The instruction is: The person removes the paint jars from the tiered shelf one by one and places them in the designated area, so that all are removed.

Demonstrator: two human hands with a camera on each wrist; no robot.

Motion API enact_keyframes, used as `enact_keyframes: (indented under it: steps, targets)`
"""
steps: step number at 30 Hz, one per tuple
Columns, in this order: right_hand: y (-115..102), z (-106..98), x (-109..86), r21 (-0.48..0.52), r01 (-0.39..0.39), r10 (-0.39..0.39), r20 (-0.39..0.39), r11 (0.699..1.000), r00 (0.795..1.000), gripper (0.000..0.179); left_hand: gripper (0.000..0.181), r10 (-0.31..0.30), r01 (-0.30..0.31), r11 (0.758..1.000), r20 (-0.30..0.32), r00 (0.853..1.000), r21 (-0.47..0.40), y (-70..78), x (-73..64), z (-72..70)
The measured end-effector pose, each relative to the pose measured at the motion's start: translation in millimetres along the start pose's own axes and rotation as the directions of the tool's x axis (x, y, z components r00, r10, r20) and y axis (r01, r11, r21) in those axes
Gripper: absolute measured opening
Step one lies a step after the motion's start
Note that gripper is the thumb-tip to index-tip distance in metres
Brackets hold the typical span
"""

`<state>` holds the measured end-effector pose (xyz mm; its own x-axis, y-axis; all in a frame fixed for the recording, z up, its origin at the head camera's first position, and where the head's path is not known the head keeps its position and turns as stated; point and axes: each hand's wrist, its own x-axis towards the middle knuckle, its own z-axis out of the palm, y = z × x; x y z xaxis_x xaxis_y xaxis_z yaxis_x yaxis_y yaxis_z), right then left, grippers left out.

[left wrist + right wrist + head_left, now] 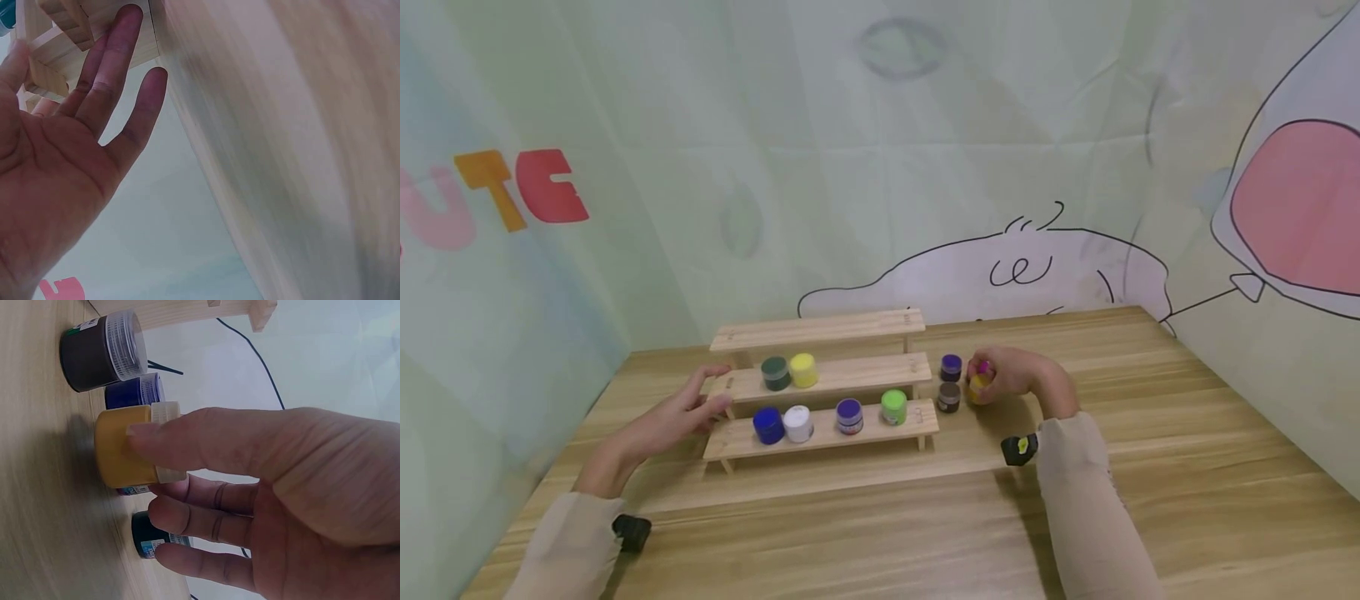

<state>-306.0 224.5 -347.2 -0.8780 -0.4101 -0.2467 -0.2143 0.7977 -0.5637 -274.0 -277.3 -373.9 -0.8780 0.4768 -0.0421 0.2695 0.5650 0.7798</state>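
My right hand [1011, 372] grips a yellow-orange paint jar [122, 447] with a pale lid, thumb along its near side. It is beside the right end of a three-tier wooden stand [820, 330]. My left hand [681, 414] touches the stand's left end at the middle tier, its outer fingers [115, 69] extended. Dark green [776, 373] and yellow [803, 370] jars sit on the middle tier. Blue [768, 425], white [798, 423], purple [849, 416] and light green [893, 407] jars line the bottom tier. The top tier holds nothing.
Between the stand and my right hand, a dark brown jar [949, 397] and a dark purple jar [951, 367] stand on the wooden table [925, 533]. A magenta-topped jar [985, 367] is partly hidden by my right fingers. A dark teal jar [145, 534] shows behind those fingers.
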Motion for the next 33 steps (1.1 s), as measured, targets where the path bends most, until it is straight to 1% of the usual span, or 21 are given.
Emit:
enact_keyframes:
  steps: [6, 12, 20, 22, 28, 33]
  targets:
    - [1.1, 0.3, 0.8, 0.002, 0.01, -0.01, 0.015, 1.0, 1.0, 0.028, 0.061, -0.008, 0.008, 1.0, -0.002, 1.0, 0.004, -0.7, 0.4, -0.2]
    - [1.9, 1.3, 2.6, -0.004, 0.012, -0.012, 0.016, 1.0, 1.0, 0.029, 0.061, 0.003, -0.003, 1.0, 0.0, 1.0, 0.0, -1.0, -0.2, -0.7]
    - [3.4, 2.1, 3.0, 0.01, 0.03, -0.03, 0.024, 1.0, 0.999, 0.03, 0.062, 0.001, -0.001, 1.0, -0.001, 1.0, -0.005, 0.4, -0.3, -0.3]
    - [3.7, 2.1, 3.3, 0.016, 0.028, -0.028, 0.029, 0.999, 0.999, 0.03, 0.062, 0.005, -0.005, 1.0, 0.001, 1.0, -0.001, 0.9, -0.4, -0.2]
    - [3.1, 1.7, 2.3, 0.03, 0.016, -0.018, 0.039, 0.999, 0.999, 0.032, 0.061, -0.009, 0.009, 1.0, -0.003, 1.0, 0.005, 0.4, -0.3, 0.4]
    - [1.6, 1.5, 0.7, 0.038, -0.011, 0.01, 0.017, 0.999, 1.0, 0.036, 0.062, 0.0, 0.0, 1.0, 0.0, 1.0, 0.012, 0.1, -0.2, 0.1]
